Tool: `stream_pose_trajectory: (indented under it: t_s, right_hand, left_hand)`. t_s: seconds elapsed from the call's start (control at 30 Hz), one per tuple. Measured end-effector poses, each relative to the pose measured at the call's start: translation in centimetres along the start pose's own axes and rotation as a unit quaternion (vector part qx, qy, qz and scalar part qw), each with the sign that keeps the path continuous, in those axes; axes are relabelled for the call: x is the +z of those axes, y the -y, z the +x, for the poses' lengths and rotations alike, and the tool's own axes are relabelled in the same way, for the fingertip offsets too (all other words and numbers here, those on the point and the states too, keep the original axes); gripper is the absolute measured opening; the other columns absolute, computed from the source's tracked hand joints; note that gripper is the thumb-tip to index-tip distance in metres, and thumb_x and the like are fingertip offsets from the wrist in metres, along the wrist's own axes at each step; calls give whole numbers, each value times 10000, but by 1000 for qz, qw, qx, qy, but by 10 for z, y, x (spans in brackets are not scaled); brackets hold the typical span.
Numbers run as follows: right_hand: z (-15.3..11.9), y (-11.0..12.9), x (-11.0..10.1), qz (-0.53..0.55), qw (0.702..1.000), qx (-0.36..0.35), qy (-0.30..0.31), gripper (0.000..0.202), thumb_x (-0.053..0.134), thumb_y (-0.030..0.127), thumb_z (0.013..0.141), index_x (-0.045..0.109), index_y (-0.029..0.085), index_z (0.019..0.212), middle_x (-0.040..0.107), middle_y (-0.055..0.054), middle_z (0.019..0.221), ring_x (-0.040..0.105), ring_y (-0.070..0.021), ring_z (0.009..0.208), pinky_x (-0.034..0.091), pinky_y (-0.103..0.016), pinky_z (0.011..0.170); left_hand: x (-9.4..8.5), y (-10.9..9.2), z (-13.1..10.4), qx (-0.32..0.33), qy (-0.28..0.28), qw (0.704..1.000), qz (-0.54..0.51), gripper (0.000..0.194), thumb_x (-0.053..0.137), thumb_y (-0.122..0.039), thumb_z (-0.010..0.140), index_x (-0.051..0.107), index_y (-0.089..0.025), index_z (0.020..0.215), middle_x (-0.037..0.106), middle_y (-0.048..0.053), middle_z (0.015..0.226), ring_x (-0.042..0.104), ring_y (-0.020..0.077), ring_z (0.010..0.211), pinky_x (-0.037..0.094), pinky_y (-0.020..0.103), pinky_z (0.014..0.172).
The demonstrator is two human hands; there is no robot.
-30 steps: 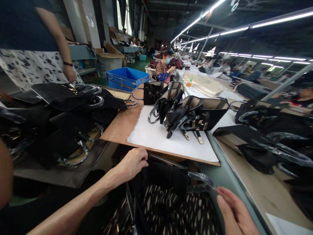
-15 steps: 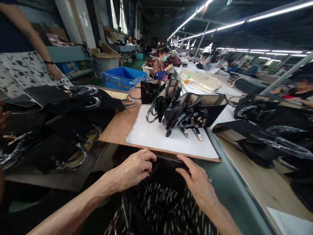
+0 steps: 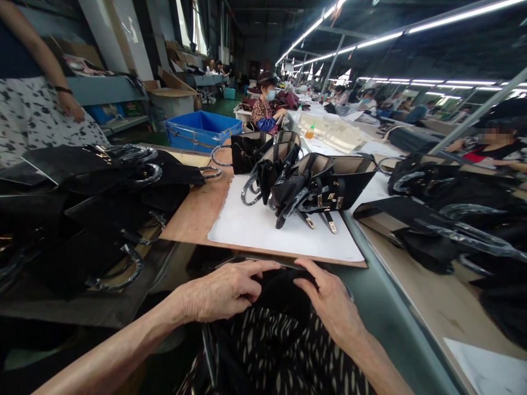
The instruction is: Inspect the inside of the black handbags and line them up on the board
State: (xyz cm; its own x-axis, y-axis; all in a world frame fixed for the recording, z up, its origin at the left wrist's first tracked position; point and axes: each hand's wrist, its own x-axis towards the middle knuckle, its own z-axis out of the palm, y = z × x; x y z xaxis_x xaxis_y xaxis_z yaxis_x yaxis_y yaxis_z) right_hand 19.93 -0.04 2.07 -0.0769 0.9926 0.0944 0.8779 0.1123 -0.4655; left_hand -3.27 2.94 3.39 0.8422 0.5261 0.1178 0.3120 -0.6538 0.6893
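Note:
A black handbag [image 3: 278, 293] lies in my lap, its upper edge just below the board's front edge. My left hand [image 3: 226, 288] is closed on the bag's rim at the left, index finger stretched along the edge and the other fingers curled. At the right, thumb and forefinger of my right hand [image 3: 331, 302] pinch the same rim. Most of the bag is dark and hard to make out. Beyond it, several black handbags [image 3: 349, 184] with plastic-wrapped handles and gold fittings stand on a white sheet [image 3: 241, 227].
The sheet rests on a brown board [image 3: 183, 219]. Black bags [image 3: 99, 214] are piled at the left, with more bags [image 3: 428, 233] on the right-hand table. A blue bin [image 3: 201, 131] stands behind. One person [image 3: 265, 107] sits ahead; another person [image 3: 37, 82] stands at the left.
My left index finger has straightened along the rim toward my right hand. My right hand keeps its pinch. The view has shifted slightly, and a hand at the left edge has gone out of sight.

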Motion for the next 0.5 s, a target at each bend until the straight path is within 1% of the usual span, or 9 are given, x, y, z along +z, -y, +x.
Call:
stream_pose_trajectory:
  t_s: [0.13,0.27,0.33,0.37,0.43,0.5]
  right_hand:
    - [-2,0,1,-19,1000,-6,-11,285,488,276,781,560,295,1056,668,3,914,610,-192,818,466,-292,709]
    - [-4,0,3,-35,999,-11,-15,284,491,277,787,554,297,1063,667,2,896,608,-188,800,463,-279,687]
    - [-5,0,3,-41,999,-12,-14,281,495,275,790,552,297,1065,663,2,887,605,-185,791,462,-276,682]
    - [-5,0,3,-43,999,-11,-12,280,498,272,792,550,297,1066,661,2,883,603,-184,787,462,-274,681]
    - [-5,1,2,-41,999,-5,-4,276,504,270,798,546,300,1069,658,6,874,600,-179,784,463,-271,685]
    - [-4,1,1,-33,999,-2,6,262,507,271,807,548,305,1064,657,15,861,600,-172,781,465,-265,693]
  left_hand:
    - [0,4,5,0,42,999,-17,182,535,33,622,531,-149,610,278,-45,1392,493,138,1027,387,220,877]
    - [1,9,6,-7,57,998,-29,164,548,9,625,559,-155,636,263,-25,1396,441,177,1110,360,244,912]
    - [1,10,7,-7,64,997,-35,152,545,-4,636,555,-155,643,275,-16,1387,437,189,1117,348,251,917]
    - [1,10,7,-7,67,997,-38,143,539,-10,641,544,-153,638,296,-9,1373,451,189,1097,350,252,907]
    - [1,9,7,-15,76,996,-42,132,516,-20,649,509,-149,621,386,10,1299,492,177,1016,366,244,858]
    - [1,8,7,-37,91,994,-44,131,486,-27,646,466,-152,612,502,18,1131,519,150,898,381,226,774]
